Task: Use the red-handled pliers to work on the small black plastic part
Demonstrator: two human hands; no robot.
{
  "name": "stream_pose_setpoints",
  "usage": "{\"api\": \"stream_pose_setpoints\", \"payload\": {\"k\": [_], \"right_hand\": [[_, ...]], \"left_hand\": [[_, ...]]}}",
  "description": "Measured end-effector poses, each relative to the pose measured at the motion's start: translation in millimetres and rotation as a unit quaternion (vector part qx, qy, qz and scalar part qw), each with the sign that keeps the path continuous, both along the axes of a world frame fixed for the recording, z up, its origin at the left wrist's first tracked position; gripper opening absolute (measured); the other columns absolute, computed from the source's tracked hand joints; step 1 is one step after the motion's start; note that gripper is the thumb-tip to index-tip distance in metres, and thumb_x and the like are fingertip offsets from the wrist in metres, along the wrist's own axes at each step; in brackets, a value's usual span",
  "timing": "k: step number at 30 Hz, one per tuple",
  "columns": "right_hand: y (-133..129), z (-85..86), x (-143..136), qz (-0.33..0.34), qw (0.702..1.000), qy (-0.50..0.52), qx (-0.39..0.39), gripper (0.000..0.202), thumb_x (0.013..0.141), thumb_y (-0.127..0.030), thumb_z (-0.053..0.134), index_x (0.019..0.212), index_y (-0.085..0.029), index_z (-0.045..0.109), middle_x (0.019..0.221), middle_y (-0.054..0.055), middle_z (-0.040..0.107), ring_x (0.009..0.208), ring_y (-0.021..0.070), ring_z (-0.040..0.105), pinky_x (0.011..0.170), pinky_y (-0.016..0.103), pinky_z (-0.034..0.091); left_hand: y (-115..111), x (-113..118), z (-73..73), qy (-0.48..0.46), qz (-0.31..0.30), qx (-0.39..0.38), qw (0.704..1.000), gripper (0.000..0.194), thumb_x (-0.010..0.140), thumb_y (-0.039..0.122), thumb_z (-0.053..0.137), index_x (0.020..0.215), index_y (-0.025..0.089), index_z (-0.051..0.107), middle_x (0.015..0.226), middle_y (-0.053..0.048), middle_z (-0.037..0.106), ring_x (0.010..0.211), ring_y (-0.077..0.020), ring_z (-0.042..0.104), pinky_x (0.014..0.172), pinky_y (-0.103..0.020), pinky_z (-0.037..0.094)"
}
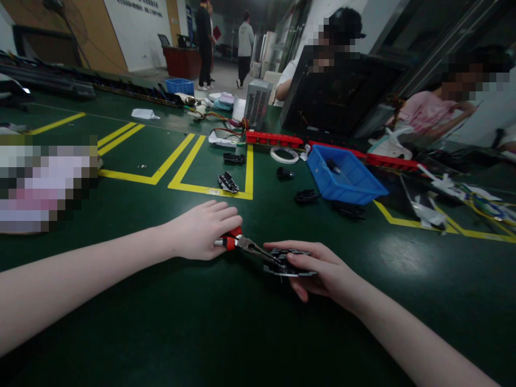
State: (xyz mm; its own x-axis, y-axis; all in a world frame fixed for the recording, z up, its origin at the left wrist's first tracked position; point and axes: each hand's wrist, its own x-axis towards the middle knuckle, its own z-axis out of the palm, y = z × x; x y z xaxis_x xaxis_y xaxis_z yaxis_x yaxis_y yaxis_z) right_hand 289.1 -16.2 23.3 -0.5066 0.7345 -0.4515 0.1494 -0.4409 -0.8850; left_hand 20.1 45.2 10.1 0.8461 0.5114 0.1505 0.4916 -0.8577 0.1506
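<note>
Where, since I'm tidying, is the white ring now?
In the head view, the white ring lies on the green table, slightly right of centre, just left of the blue bin.

A dark green table (169,317) marked off with bands of yellow tape (249,172) bears, near its middle, two small black parts (234,158) inside one taped outline, with a white ring (284,156) and a short black cylinder (284,173) to their right. Further right sits a blue basket (342,177), with more dark pieces (305,196) lying just in front of it, and behind it runs a long row of red strips (274,139). A grey metal box (258,103) stands beyond the ring, and a folded white paper (145,114) lies towards the far left.
</note>
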Motion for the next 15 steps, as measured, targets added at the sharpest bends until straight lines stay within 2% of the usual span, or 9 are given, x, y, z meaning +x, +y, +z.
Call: {"api": "stream_pose_setpoints", "payload": {"k": [6, 15], "right_hand": [[-4.2, -1.9, -1.2, 0.002, 0.998, -0.027, 0.056, 0.052, 0.090, -0.043, 0.056, 0.132, -0.013, 0.053, 0.056, -0.001, 0.061, 0.037, 0.0061, 0.041, 0.033, 0.016, 0.022], [-6.8, -2.3, -2.6, -0.002, 0.997, -0.025, 0.066, 0.055, 0.089, -0.045, 0.058, 0.135, -0.014, 0.051, 0.061, 0.000, 0.062, 0.040, 0.0072, 0.046, 0.035, 0.017, 0.031]], "left_hand": [[-2.6, 1.0, 1.9, -0.009, 0.016, 0.004, 1.000, 0.019, 0.083, 0.023, 0.056, 0.101, 0.017, 0.055, 0.097, -0.006, 0.059, 0.088, -0.0214, 0.054, 0.080, -0.035, 0.044], [-2.7, 0.9, 4.9, -0.040, 0.024, -0.014, 0.999, 0.026, 0.084, 0.024, 0.056, 0.109, 0.017, 0.056, 0.107, -0.007, 0.062, 0.101, -0.0243, 0.057, 0.093, -0.040, 0.043]]}}
